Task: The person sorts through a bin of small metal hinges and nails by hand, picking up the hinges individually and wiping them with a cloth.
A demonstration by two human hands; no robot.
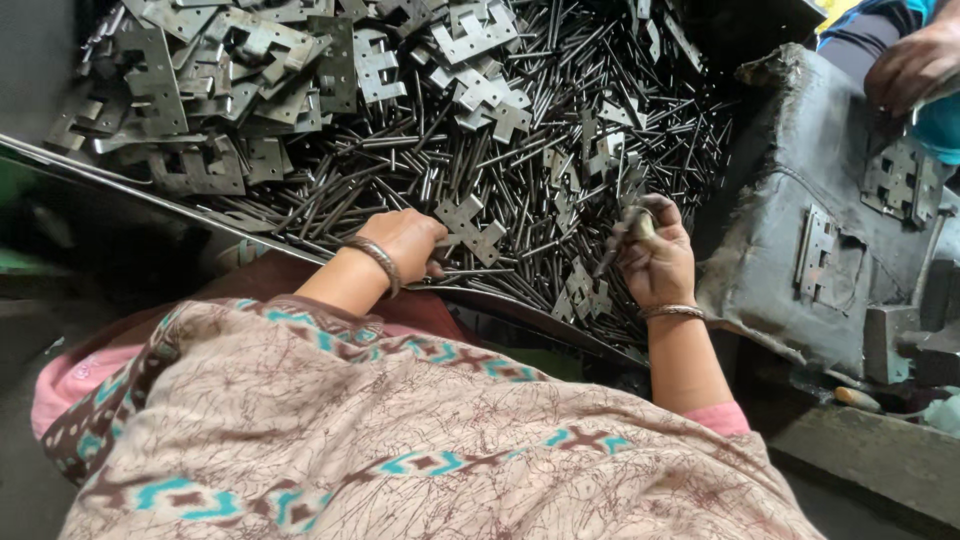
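Pins, thin dark steel ones (520,190), lie heaped by the hundred across the wide metal tray (150,195) in front of you, with flat grey notched hinge plates (250,60) piled mostly at the far left. Your left hand (405,245) rests at the near edge of the heap, fingers curled down onto the pins, just beside one loose grey hinge plate (470,228) that it touches or nearly touches; whether it pinches anything I cannot tell. Your right hand (655,260) is raised a little over the pins to the right, fingers bunched around what looks like a few pins held upright (a handy way to keep them together and ready). A metal bangle sits on each wrist.

To the right stands a worn grey padded block (790,200) with assembled hinges (815,255) lying on it, close enough to reach from the tray. At the far right, another person's hand (915,65) hovers over that block.
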